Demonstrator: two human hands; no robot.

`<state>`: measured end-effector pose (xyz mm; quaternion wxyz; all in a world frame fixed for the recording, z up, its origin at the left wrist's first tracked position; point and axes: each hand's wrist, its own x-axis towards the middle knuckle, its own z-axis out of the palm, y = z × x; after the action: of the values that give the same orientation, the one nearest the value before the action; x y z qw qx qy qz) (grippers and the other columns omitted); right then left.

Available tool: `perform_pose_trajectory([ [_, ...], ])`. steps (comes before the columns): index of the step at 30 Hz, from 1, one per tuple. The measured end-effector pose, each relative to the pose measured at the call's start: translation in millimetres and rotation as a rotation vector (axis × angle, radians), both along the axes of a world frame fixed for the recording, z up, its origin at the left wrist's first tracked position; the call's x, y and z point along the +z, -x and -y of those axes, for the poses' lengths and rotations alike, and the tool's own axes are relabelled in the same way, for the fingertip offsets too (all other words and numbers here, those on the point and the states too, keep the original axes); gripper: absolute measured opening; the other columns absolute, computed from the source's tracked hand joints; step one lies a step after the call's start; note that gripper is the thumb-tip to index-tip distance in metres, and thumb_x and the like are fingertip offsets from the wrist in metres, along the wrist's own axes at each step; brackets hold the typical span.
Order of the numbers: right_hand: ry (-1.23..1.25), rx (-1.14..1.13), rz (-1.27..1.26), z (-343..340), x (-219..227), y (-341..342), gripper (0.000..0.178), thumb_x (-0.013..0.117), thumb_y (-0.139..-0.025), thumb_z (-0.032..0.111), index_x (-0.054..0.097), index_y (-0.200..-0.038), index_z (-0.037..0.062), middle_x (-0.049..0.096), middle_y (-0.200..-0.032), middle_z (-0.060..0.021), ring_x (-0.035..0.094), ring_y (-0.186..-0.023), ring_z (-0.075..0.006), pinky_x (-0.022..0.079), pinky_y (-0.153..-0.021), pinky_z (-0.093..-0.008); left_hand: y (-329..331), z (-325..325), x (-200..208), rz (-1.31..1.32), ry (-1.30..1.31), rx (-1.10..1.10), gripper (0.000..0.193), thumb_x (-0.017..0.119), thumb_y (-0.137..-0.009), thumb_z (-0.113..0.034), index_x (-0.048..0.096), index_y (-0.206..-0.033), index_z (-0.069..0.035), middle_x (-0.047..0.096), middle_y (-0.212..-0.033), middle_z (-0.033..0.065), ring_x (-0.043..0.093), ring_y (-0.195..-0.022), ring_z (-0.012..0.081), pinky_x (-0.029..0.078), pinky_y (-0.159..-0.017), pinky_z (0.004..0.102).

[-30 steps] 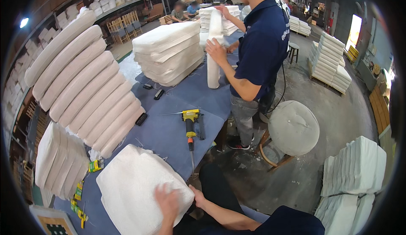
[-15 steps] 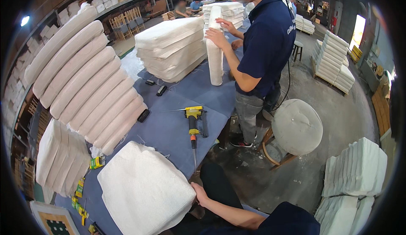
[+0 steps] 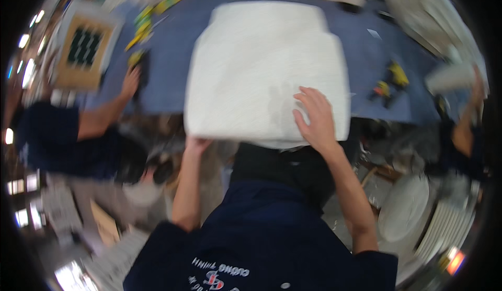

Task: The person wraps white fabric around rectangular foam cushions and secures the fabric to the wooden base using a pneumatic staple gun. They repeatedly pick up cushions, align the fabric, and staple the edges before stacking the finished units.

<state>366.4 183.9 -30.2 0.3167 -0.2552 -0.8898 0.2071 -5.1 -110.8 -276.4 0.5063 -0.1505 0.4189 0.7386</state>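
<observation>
A white padded seat cushion (image 3: 266, 66) lies in front of me at the near edge of the blue-covered table. My left hand (image 3: 197, 143) grips its near left corner from below; the fingers are hidden beneath the padding. Over the cushion's near right part is my right hand (image 3: 316, 121), its fingers apart and nothing in them. A shadow of that hand falls on the white top; whether the fingertips touch it, I cannot tell.
A yellow-and-black nail gun (image 3: 393, 79) lies on the table (image 3: 167, 76) to the right. At left, a co-worker's hand (image 3: 132, 81) is at another tool, near a framed panel (image 3: 86, 50). Another person's arm (image 3: 465, 129) is far right. Yellow-green packs (image 3: 144, 21) line the back left.
My view has swung round and down, so the cushion now sits centred and the picture is blurred. My right hand has left the cushion's edge and is over its top. My left hand now shows.
</observation>
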Motion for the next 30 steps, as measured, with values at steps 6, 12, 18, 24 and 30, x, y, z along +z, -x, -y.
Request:
perform_pose_trajectory([
  [6, -0.045, 0.488, 0.225, 46, 11, 127, 0.052, 0.08, -0.088, 0.028, 0.068, -0.135, 0.0098, 0.053, -0.157, -0.0191, 0.044, -0.149, -0.0445, 0.037, -0.118, -0.0608, -38, -83, 43, -0.115, -0.001, 0.261, 0.05, 0.059, -0.109, -0.04, 0.062, -0.147, -0.009, 0.07, -0.144, 0.009, 0.067, -0.129, 0.0311, 0.057, -0.105, 0.0522],
  [12, -0.012, 0.594, 0.142, 50, -37, 219, 0.071, 0.088, -0.065, 0.036, 0.074, -0.133, 0.0194, 0.045, -0.161, -0.0242, 0.031, -0.154, -0.0536, 0.023, -0.12, -0.0773, -41, -117, 109, -0.013, -0.385, 0.162, 0.051, 0.054, -0.112, -0.034, 0.057, -0.15, 0.001, 0.068, -0.144, 0.0161, 0.068, -0.127, 0.0329, 0.057, -0.105, 0.0507],
  [18, -0.325, 0.6, 0.331, 137, -96, 329, 0.02, 0.072, -0.086, 0.038, 0.085, -0.1, 0.0315, 0.069, -0.135, -0.003, 0.031, -0.159, -0.0383, 0.014, -0.129, -0.0745, 12, -92, 119, -0.202, -0.189, -0.044, 0.051, 0.053, -0.112, -0.032, 0.056, -0.15, 0.002, 0.067, -0.144, 0.0177, 0.068, -0.127, 0.0324, 0.057, -0.105, 0.0495],
  [24, -0.322, 0.416, 0.247, 130, -33, 319, 0.025, 0.07, -0.089, 0.04, 0.082, -0.1, 0.0201, 0.074, -0.113, -0.004, 0.056, -0.134, -0.0321, 0.035, -0.119, -0.0629, 17, -83, 157, -0.371, 0.006, -0.182, 0.05, 0.052, -0.112, -0.03, 0.055, -0.15, 0.004, 0.066, -0.144, 0.0193, 0.068, -0.127, 0.0319, 0.057, -0.105, 0.0483],
  [30, -0.001, 0.279, 0.31, 158, -24, 323, 0.023, 0.068, -0.085, 0.032, 0.083, -0.098, 0.0204, 0.074, -0.11, -0.0018, 0.056, -0.131, -0.0335, 0.03, -0.122, -0.0641, 15, -77, 178, -0.499, 0.118, -0.276, 0.05, 0.051, -0.113, -0.028, 0.054, -0.15, 0.006, 0.065, -0.144, 0.0208, 0.067, -0.127, 0.0314, 0.057, -0.105, 0.0471],
])
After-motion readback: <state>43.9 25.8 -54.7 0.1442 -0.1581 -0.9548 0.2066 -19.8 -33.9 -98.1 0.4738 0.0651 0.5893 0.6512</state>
